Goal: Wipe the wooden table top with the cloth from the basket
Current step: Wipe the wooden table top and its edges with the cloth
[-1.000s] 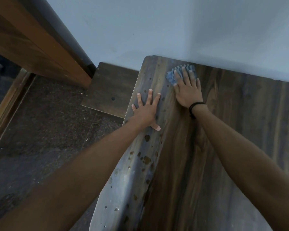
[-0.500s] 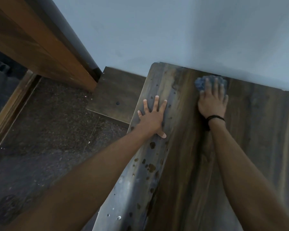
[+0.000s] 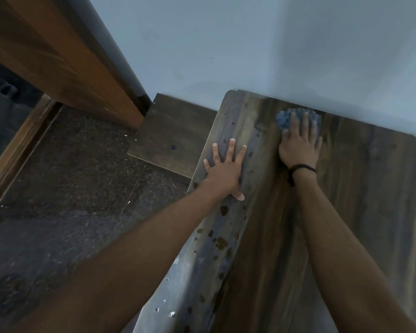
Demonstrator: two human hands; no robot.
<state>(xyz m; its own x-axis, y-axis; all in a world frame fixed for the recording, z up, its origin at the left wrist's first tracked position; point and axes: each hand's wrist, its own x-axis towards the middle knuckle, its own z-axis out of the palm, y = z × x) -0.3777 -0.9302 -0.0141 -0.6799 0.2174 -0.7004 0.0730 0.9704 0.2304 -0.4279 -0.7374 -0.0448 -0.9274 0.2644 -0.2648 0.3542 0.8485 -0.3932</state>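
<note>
**Wiping at the far edge of the table.** The blue cloth [image 3: 283, 119] is lying bunched on the wooden table top [image 3: 370, 212]. It is sitting at the far edge, where the top is meeting the pale wall [image 3: 250, 44], a little in from the rounded far-left corner. The right hand [image 3: 299, 147] is pressing down on the cloth, palm down. Its fingers [image 3: 305, 121] are stretching forward over the cloth rather than curling round it. Blue fabric is showing to the left of the fingers, past their tips and to their right. A black band [image 3: 301, 167] is circling the right wrist, and the forearm is running back toward the lower right of the view.

The left hand [image 3: 223, 173] is resting flat on the table top, apart from the cloth and near the left edge. It is released and grasping nothing, with its fingers spread and the thumb pointing toward the near side. It is lying on a paler, greyish strip along that edge, which is carrying scattered dark spots [image 3: 222, 242] and a few small white flecks toward the near end.

Beyond the left edge and lower down, a dark wooden board [image 3: 173, 131] with a small round hole is sitting against the wall. A dark speckled floor [image 3: 70, 183] is spreading out to the left. A brown wooden door frame [image 3: 65, 63] is slanting across the upper left.
</note>
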